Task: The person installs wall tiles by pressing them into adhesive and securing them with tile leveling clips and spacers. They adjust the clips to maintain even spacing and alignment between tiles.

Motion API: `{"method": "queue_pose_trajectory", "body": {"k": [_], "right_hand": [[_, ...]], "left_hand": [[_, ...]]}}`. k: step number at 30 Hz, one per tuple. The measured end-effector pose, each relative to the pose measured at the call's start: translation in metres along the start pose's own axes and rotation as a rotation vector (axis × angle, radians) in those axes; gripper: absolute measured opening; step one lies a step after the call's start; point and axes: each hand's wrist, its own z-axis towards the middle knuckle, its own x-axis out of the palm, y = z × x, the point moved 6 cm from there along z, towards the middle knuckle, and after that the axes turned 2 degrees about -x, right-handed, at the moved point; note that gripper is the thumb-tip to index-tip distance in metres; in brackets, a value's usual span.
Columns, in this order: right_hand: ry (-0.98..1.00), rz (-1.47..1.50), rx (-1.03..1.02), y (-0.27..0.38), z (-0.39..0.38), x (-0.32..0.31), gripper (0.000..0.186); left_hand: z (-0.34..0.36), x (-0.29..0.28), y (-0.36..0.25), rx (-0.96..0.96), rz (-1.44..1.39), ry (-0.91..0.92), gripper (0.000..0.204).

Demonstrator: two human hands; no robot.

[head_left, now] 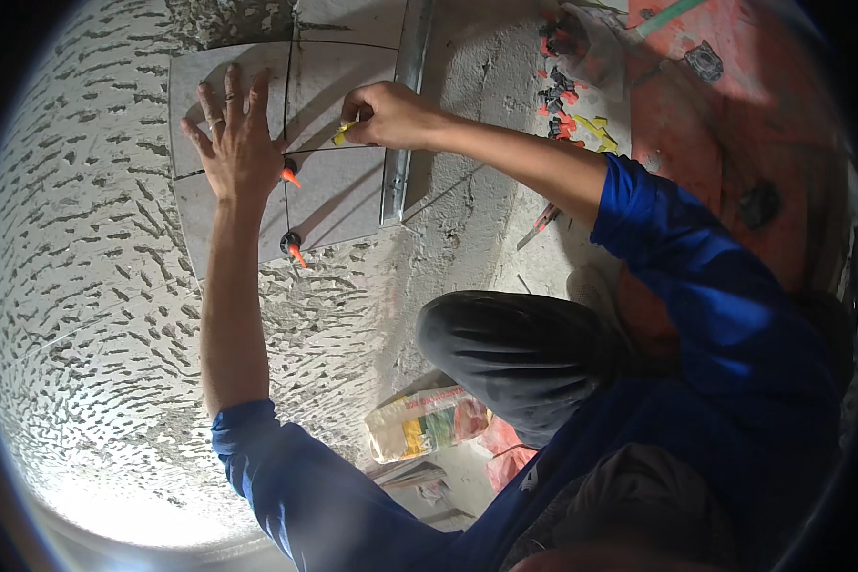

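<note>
Leftmost is a pale, ridged surface (86,191), spreading left of and below the left grip (238,157). This grip lies flat on the grey tiles (338,212) with its fingers spread apart, clasping nothing; one finger wears a ring. Against its thumb side sits an orange-and-black clip (290,174) on the joint between tiles, and a second clip (294,248) stands farther down the same joint, below the grip.

Next comes a small yellow piece (340,136), pinched at the fingertips of the right grip (389,114). It is right of the left grip, over the tiles near a cross joint; whether it touches them I cannot tell. A metal strip (409,105) runs along the tiles' edge, beneath the right grip's wrist side.

Well below the right grip lies a printed bag (429,424). To its right and lower is a red-and-black cutter (541,224); farther right are red and black pieces (558,105), then loose yellow pieces (601,132) and, beyond, a red sheet (725,86).
</note>
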Motion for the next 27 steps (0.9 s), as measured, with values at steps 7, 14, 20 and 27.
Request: {"method": "queue_pose_trajectory", "body": {"k": [7,14,20,27], "right_hand": [[0.042,0.096,0.059,-0.007,-0.002,-0.003,0.034],[-0.004,0.175,0.056,-0.009,-0.007,-0.004,0.027],[-0.056,0.246,-0.006,-0.02,-0.007,0.0,0.023],[-0.101,0.541,0.161,-0.033,-0.023,-0.004,0.022]], "left_hand": [[0.003,-0.011,-0.01,0.038,0.077,0.07,0.088],[0.006,-0.007,-0.014,0.061,0.161,0.088,0.089],[0.007,-0.002,-0.016,0.073,0.146,0.067,0.082],[0.006,-0.008,-0.019,0.091,0.109,0.115,0.074]]}}
